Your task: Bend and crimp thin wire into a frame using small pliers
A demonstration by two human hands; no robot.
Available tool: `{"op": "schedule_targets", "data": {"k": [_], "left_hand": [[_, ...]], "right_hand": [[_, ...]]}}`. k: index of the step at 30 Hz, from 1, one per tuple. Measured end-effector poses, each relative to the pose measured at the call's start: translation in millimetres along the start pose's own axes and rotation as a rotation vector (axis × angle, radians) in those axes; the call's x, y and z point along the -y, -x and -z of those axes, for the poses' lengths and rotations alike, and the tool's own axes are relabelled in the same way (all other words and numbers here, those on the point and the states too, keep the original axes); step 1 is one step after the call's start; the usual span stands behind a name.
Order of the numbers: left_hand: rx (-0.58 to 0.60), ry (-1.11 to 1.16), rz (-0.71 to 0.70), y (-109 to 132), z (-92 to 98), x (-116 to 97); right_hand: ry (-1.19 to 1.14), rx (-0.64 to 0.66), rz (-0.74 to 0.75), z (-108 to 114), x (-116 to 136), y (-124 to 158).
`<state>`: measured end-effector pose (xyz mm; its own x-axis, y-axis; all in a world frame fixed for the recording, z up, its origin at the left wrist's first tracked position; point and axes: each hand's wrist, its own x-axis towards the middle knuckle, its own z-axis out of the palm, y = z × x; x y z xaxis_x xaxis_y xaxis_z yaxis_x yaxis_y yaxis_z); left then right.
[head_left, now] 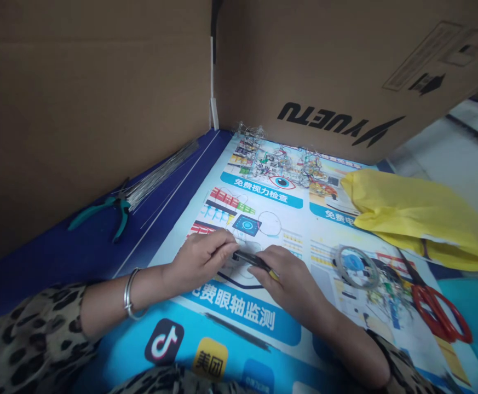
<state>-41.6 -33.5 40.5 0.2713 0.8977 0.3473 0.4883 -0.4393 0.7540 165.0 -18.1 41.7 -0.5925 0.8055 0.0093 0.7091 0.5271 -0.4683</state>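
Leopard-print sleeves nearest, at 7 and 5 o'clock, lower frame. Clock directions below taken from the hands. Right hand closed around a slim dark tool, with some yellow showing at its handle end. Tool sits at clock center, its far end running toward the left hand. Left hand curled closed, thumb and finger together at that end; cannot tell if it grips the tool tip or something small. Metal bangle on left wrist.

Teal-handled pliers at 10 o'clock, beside a bundle of straight thin wires between 10 and 11. Tangled wire pieces around 1 o'clock, lying on a printed sheet with Chinese text. Yellow bag between 2 and 3. Clear tape roll at 3 o'clock, lying flat. Red-handled scissors between 3 and 4, small mixed bits just beside them. Cardboard panels stand behind, from 10 through 1; right one bears "YUETU" upside down.
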Motion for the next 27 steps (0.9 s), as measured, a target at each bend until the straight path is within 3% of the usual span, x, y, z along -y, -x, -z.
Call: {"op": "schedule_targets", "data": {"k": [5, 10, 14, 18, 21, 27], "left_hand": [[0.047, 0.01, -0.003, -0.6, -0.8, 2.2], [0.046, -0.132, -0.131, 0.5, -2.9, 9.3], [0.025, -0.168, -0.199, 0.8, 0.1, 9.1], [-0.08, -0.135, -0.065, -4.0, 8.2, 10.3], [-0.171, -0.17, 0.04, -10.5, 11.7, 22.1], [-0.055, -0.288, 0.058, -19.1, 7.2, 47.4]], "right_hand": [[0.029, 0.014, 0.012, -3.0, -4.2, 1.5], [0.106, -0.013, 0.075, -4.2, -8.6, 2.8], [0.157, -0.107, 0.114, -7.0, -12.1, 4.9], [0.242, -0.288, 0.113, -7.0, -23.5, 8.2], [0.354, -0.355, 0.113, -4.8, -37.0, 8.6], [0.494, -0.396, 0.151, -4.6, -54.1, -0.6]]}}
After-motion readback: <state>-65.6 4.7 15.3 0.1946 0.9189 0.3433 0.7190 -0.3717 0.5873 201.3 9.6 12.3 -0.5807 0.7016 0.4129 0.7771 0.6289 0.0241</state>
